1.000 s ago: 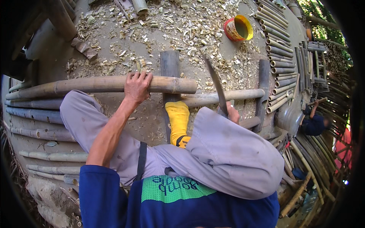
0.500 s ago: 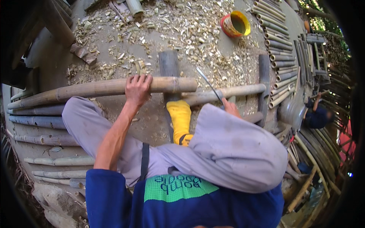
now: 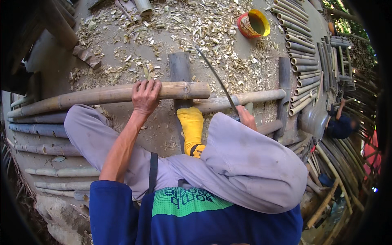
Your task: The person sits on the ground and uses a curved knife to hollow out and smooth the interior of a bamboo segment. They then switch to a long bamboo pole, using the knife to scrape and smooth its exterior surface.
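My left hand (image 3: 146, 96) is wrapped over a thick brown bamboo pole (image 3: 96, 94), a short way back from its cut right end. The pole runs from the far left across my left knee side and rests on a dark upright-lying post (image 3: 180, 69). In my right hand (image 3: 246, 117), beside my raised right knee, is a machete (image 3: 216, 76) with a long, dark, slightly curved blade. Its tip points up and left, apart from the pole, beyond the pole's end. My knee partly hides the right hand and the handle. A yellow-socked foot (image 3: 191, 126) presses against the post below the pole.
Pale bamboo shavings (image 3: 171, 28) litter the ground ahead. A red and yellow bucket (image 3: 250, 29) stands among them. A crossbar (image 3: 261, 96) joins a second post (image 3: 283, 81). Cut bamboo lengths (image 3: 302, 61) lie in a row at right; more poles (image 3: 61, 172) lie at left. Another person (image 3: 342, 122) sits far right.
The machete has swung upward, its tip now farther from me and to the left, with more of the blade's flat showing. The left hand and pole have barely shifted.
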Tool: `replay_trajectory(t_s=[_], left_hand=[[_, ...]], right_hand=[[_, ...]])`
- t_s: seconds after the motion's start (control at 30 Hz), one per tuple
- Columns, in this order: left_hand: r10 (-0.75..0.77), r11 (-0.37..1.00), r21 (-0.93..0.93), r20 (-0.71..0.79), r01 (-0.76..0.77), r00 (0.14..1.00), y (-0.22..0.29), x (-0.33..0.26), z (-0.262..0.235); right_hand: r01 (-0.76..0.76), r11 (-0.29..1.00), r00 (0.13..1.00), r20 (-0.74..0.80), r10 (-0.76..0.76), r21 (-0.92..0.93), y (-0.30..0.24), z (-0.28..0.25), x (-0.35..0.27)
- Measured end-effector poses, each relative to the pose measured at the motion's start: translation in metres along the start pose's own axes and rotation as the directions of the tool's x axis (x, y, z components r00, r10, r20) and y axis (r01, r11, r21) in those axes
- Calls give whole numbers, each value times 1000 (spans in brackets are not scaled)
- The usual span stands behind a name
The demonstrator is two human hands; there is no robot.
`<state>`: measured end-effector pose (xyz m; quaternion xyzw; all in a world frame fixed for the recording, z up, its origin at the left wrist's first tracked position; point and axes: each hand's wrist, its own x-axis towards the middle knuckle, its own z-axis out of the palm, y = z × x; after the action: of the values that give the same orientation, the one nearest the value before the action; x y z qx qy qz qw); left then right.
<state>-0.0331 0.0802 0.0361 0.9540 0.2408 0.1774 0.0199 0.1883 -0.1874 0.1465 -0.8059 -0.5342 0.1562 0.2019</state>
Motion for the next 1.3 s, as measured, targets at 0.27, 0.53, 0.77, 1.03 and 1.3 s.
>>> replay_trajectory(t_s=[0.27, 0.53, 0.77, 1.03, 1.3], left_hand=[[-2, 998, 56, -45, 5, 999, 6, -13, 10], [-4, 996, 86, -82, 11, 997, 8, -16, 7], [-12, 988, 151, -123, 31, 992, 11, -23, 14], [-29, 993, -85, 503, 83, 864, -3, 10, -12], [15, 992, -116, 542, 57, 840, -10, 19, -14]], right_hand=[[-192, 972, 923, 311, 225, -134, 11, -3, 2], [-276, 956, 890, 348, 295, -104, 14, 1, -1], [-176, 984, 965, 193, 176, -21, 17, 11, -16], [-265, 959, 911, 300, 283, -101, 1, -2, -5], [-282, 942, 873, 359, 330, -180, 21, 9, -4]])
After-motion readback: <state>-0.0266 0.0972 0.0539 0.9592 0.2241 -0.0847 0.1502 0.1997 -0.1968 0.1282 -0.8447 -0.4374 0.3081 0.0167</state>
